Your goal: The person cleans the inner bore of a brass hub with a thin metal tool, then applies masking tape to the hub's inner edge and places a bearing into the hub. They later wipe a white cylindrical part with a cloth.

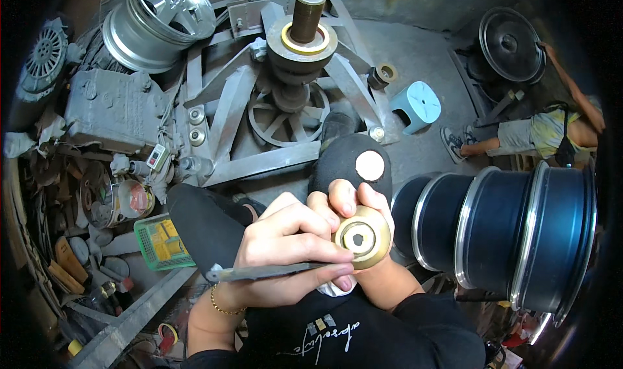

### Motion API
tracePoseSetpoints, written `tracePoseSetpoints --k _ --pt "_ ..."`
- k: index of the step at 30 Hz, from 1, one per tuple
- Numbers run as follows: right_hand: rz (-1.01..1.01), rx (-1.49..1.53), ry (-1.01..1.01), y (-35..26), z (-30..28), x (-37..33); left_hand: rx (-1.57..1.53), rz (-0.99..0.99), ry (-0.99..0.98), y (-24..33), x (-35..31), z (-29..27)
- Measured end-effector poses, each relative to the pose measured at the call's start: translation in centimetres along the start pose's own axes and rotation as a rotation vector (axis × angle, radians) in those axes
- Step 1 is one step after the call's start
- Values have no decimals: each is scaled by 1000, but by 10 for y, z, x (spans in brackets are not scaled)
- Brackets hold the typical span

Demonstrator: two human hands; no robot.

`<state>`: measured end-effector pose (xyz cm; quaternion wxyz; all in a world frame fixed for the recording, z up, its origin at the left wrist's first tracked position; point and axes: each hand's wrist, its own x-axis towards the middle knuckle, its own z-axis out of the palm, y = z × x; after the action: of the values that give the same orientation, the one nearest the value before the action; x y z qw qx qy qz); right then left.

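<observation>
My right hand grips a round brass-coloured metal part, its fingers curled over the far edge. The part faces up, with a raised ring and a small hexagon-like hole at its middle. In my left hand, a flat, narrow grey metal strip is pinched between thumb and fingers. Its rounded end sticks out to the left; the other end is at the near edge of the brass part, where my fingertips hide the tip. A bit of white cloth shows below the hands.
Ahead stands a steel frame with a threaded shaft. Wheel rims are stacked at the right; a silver rim lies far left. A blue stool, a green basket and a person are around me.
</observation>
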<state>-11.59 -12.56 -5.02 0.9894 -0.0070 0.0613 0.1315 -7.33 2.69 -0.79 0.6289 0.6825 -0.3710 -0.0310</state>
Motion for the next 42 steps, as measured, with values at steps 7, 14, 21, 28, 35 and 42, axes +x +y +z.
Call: tracePoseSetpoints --k 7,14,21,28,35,42 --pt "68 -50 -139 -7 -11 0 -52 -30 14 -1 -5 3" --pt "10 -92 -115 -2 -6 -1 -16 34 56 3 -7 5" --pt "86 -115 -295 -6 -12 0 -69 1 241 -2 -16 1" --pt "61 -113 -327 -7 -14 -1 -103 59 351 1 -26 9" --pt "-54 -250 -268 -5 -16 1 322 78 45 9 -34 3" --pt "-185 -334 -240 -1 -10 4 775 235 -29 0 -46 27"
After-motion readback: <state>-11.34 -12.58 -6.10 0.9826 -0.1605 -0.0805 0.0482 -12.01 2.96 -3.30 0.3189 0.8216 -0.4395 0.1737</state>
